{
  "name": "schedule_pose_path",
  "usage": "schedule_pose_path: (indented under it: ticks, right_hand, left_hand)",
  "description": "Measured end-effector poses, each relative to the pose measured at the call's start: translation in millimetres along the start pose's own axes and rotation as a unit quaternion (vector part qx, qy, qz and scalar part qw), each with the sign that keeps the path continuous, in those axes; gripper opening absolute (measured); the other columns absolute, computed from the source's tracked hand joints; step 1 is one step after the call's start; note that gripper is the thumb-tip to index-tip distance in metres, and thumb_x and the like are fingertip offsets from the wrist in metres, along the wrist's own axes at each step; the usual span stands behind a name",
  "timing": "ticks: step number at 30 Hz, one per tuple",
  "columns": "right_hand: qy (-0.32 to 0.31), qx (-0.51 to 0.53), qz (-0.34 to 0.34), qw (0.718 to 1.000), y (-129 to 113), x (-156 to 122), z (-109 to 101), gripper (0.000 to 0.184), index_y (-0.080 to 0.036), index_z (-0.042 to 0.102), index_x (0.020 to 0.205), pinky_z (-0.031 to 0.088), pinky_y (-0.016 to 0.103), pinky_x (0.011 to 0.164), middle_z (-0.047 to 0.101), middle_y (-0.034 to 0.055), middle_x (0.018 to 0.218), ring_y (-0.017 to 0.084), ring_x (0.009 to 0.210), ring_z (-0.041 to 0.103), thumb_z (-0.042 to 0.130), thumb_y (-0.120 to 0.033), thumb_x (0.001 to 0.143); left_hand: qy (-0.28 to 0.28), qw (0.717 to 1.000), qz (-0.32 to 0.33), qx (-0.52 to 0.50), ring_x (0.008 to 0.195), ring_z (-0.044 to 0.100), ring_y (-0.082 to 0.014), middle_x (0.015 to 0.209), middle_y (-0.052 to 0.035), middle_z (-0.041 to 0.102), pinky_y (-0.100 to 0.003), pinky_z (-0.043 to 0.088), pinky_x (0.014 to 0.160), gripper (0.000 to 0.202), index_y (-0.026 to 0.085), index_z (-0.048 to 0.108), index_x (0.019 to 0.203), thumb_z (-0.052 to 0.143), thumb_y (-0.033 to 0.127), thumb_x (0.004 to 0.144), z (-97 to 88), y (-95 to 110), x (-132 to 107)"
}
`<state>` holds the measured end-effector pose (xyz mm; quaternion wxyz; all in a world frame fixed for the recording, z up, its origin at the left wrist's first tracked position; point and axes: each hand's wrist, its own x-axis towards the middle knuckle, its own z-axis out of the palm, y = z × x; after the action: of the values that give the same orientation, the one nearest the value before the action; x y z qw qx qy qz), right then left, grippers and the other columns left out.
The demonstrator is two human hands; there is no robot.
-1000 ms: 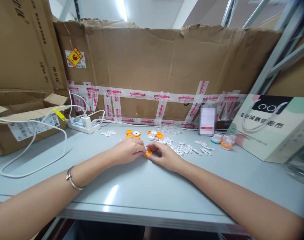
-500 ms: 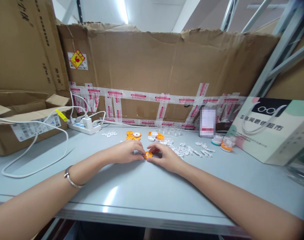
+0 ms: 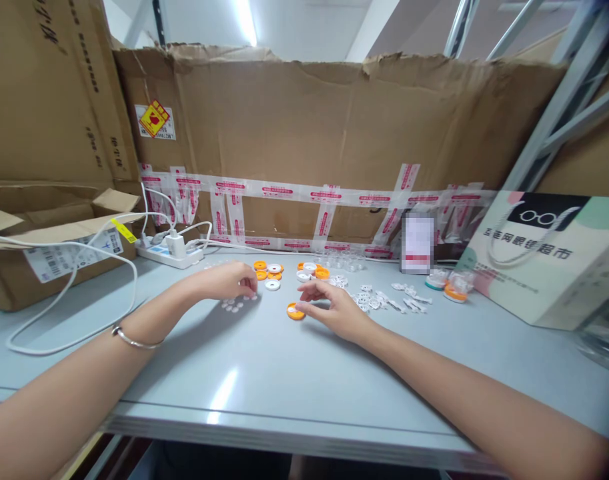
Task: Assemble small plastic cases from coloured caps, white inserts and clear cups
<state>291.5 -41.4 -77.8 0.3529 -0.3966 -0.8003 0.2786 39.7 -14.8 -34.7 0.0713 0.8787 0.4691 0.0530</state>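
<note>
My left hand [image 3: 234,281] is over the table with its fingers curled down and closed at the tips. Several small white discs [image 3: 234,305] lie under and beside it; whether one is between the fingertips is hidden. My right hand [image 3: 331,308] rests on its side with thumb and fingers apart. Its thumb reaches over an orange round cap [image 3: 296,316] lying flat, which has a small white piece [image 3: 293,307] inside. Behind the hands sit a white ring [image 3: 273,285], a group of orange and white caps [image 3: 261,274] and a second such group [image 3: 321,273].
Loose white plastic parts [image 3: 379,300] spread right of my right hand, with clear pieces [image 3: 341,261] behind. A phone [image 3: 417,243] leans at the back beside stacked round parts [image 3: 455,291] and a paper bag [image 3: 524,260]. A power strip [image 3: 169,255] and white cable [image 3: 129,293] are left.
My left hand has left the orange cap and moved left to the small white discs. My right hand stays by the cap, its fingers lifted a little; the white ring now shows.
</note>
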Motion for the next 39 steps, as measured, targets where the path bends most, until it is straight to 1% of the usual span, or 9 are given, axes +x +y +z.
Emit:
schedule_pose_path:
  ticks: [5,13,17,21,25,28,31,36,39]
  right_hand:
    - [0.012,-0.014,-0.019,1.0,-1,1,-1,0.028,-0.019,0.058,0.099,0.046,0.032,0.08,0.065,0.0044,0.09,0.016,0.086,0.06,0.058,-0.037,0.077]
    - [0.051,-0.02,-0.051,0.997,-2,1,-4,0.023,-0.02,0.06,0.098,0.046,0.03,0.078,0.065,0.004,0.092,0.015,0.084,0.06,0.054,-0.034,0.081]
    - [0.08,-0.004,-0.066,0.995,-8,-1,-6,0.019,-0.02,0.061,0.094,0.047,0.03,0.079,0.066,0.0041,0.092,0.016,0.084,0.061,0.056,-0.031,0.08]
    - [0.11,0.017,-0.1,0.989,-14,-3,-4,0.016,-0.021,0.063,0.091,0.048,0.031,0.079,0.068,0.0036,0.089,0.017,0.085,0.062,0.058,-0.029,0.079]
    - [0.107,0.061,-0.122,0.985,-18,-5,2,0.017,-0.022,0.065,0.094,0.049,0.031,0.079,0.069,0.0026,0.09,0.016,0.084,0.063,0.059,-0.027,0.079]
    - [0.113,0.069,-0.119,0.984,-19,-7,3,0.011,-0.022,0.067,0.085,0.05,0.03,0.077,0.07,0.002,0.085,0.016,0.081,0.064,0.06,-0.026,0.078]
    - [0.113,0.06,-0.111,0.986,-16,-6,2,0.009,-0.021,0.068,0.081,0.051,0.03,0.075,0.07,0.0015,0.082,0.016,0.078,0.064,0.061,-0.025,0.077]
    - [0.057,-0.002,-0.081,0.995,-6,0,-6,0.009,-0.019,0.067,0.078,0.05,0.028,0.07,0.069,0.0015,0.077,0.015,0.072,0.063,0.058,-0.023,0.077]
    - [0.03,-0.053,-0.074,0.995,1,2,-9,0.008,-0.018,0.066,0.072,0.049,0.028,0.067,0.067,0.0021,0.072,0.015,0.069,0.061,0.06,-0.023,0.075]
  left_hand:
    - [-0.038,0.998,-0.023,-0.038,0.07,0.06,-0.0141,0.081,-0.0023,0.068,-0.02,0.041,0.061,0.016,0.017,0.065,0.083,0.057,0.024,0.072,4.0,7,3]
    - [-0.015,1.0,-0.014,-0.017,0.065,0.059,-0.0122,0.074,-0.0008,0.069,-0.019,0.04,0.059,0.016,0.017,0.068,0.076,0.054,0.02,0.07,2.5,7,2]
    - [0.094,0.995,0.017,-0.001,0.065,0.059,-0.0126,0.073,-0.0014,0.068,-0.02,0.04,0.061,0.015,0.016,0.067,0.072,0.052,0.015,0.069,3.2,24,0]
    - [0.272,0.949,0.11,-0.113,0.07,0.06,-0.0105,0.077,0.0004,0.068,-0.019,0.043,0.065,0.013,0.018,0.065,0.081,0.054,0.018,0.076,9.9,54,-4]
    - [0.321,0.92,0.163,-0.155,0.068,0.06,-0.0091,0.076,0.0012,0.067,-0.018,0.045,0.064,0.011,0.018,0.064,0.082,0.054,0.018,0.08,21.7,75,-6]
    - [0.341,0.914,0.154,-0.157,0.07,0.06,-0.0089,0.078,0.0014,0.067,-0.019,0.045,0.065,0.008,0.018,0.061,0.085,0.054,0.016,0.08,29.4,77,-5]
    - [0.332,0.917,0.129,-0.181,0.073,0.061,-0.0096,0.081,0.0006,0.067,-0.018,0.045,0.063,0.008,0.017,0.058,0.088,0.055,0.019,0.081,31.9,72,-3]
    - [0.187,0.964,0.159,-0.097,0.075,0.06,-0.0122,0.081,-0.0014,0.067,-0.022,0.044,0.069,0.014,0.018,0.064,0.084,0.051,0.023,0.085,28.7,59,0]
    - [0.133,0.977,0.163,-0.029,0.078,0.06,-0.0145,0.085,-0.0044,0.067,-0.024,0.044,0.072,0.018,0.019,0.068,0.088,0.051,0.025,0.085,27.6,52,1]
